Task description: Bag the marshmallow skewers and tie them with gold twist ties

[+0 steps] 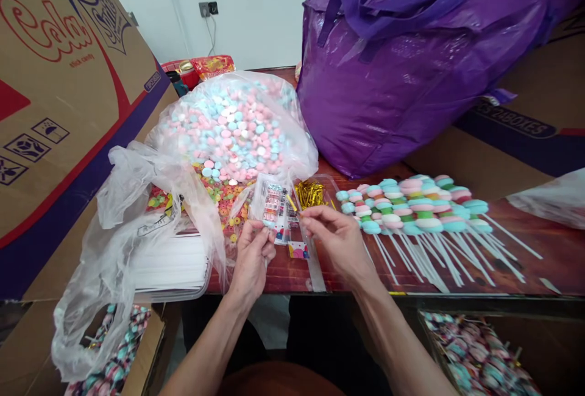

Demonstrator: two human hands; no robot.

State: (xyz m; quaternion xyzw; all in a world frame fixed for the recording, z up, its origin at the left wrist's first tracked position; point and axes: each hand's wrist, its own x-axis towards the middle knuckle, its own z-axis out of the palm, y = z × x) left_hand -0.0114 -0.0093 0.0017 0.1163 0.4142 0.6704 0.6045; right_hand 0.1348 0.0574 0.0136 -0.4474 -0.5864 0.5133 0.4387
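Observation:
My left hand (254, 256) is closed in a pinch at the lower end of a clear printed wrapper (273, 204), which seems to have pastel candy in it. Facing it, my right hand (336, 239) pinches a thin gold twist tie (291, 203) between thumb and fingertips. More gold twist ties (309, 194) fill a clear tray just beyond the right fingers. Below the wrapper lies a small colourful printed piece (298, 250). To the right, candy skewers (411, 207) of pink, blue and green sweets lie piled, their white sticks toward me.
A clear bag of pastel candies (228, 128) stands behind ring gummies (233, 201). White sticks (171, 265) lie in a container at left, beside a crumpled plastic bag (114, 250). A purple bag (393, 91) and cartons (68, 91) flank the table; boxes of wrapped candy (479, 353) sit below.

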